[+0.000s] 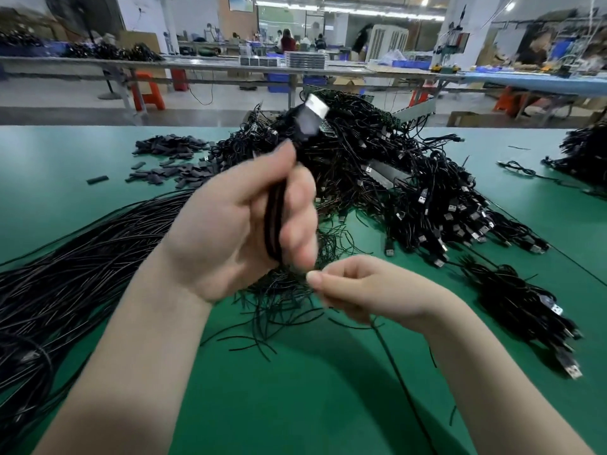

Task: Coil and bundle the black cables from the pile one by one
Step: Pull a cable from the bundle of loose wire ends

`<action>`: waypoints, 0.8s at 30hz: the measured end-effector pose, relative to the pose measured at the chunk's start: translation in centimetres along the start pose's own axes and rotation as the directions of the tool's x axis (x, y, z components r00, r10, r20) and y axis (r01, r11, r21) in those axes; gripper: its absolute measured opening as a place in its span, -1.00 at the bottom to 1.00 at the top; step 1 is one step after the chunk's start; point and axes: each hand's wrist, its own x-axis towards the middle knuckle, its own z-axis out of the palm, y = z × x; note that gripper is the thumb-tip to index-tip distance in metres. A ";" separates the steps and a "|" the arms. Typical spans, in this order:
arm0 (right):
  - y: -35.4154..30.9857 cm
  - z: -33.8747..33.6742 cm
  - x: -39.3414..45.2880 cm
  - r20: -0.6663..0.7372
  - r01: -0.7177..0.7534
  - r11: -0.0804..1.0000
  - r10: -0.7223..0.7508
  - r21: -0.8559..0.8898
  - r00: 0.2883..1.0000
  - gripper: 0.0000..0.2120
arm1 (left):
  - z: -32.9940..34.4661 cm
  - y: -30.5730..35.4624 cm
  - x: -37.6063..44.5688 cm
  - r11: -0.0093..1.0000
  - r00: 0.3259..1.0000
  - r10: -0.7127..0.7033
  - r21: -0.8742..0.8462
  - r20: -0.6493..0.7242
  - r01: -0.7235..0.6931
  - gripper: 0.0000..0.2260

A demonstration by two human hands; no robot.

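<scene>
The cable (276,221) stands folded in the left hand (236,224), fingers curled round it, plug (313,114) uppermost. The right hand (358,287) pinches what is probably its loose tail; blur hides it. Bundles (522,303) lie finished at right, but the pile (377,165) behind remains large: plenty left.

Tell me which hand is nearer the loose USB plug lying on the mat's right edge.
Right. The right hand pinches a cable near the middle of the mat, left of the USB plug. The left hand, gripping a coiled cable, is higher and farther left.
</scene>
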 end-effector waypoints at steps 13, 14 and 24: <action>-1.8 1.3 -0.8 0.236 0.133 0.954 -0.199 0.268 0.951 -0.71 | -0.2 -1.2 1.5 0.982 0.949 0.142 -0.082 -0.282 -0.172 -0.53; -1.1 1.5 -0.3 0.244 0.084 0.978 -0.130 0.191 0.961 -0.69 | -0.2 -0.7 1.0 0.977 0.958 0.147 -0.115 -0.246 -0.180 -0.52; -2.3 -2.6 -2.1 -0.342 0.129 0.986 -0.085 0.109 0.936 -0.64 | -0.1 -2.8 1.5 0.775 0.942 -0.168 0.551 -0.292 0.309 -0.63</action>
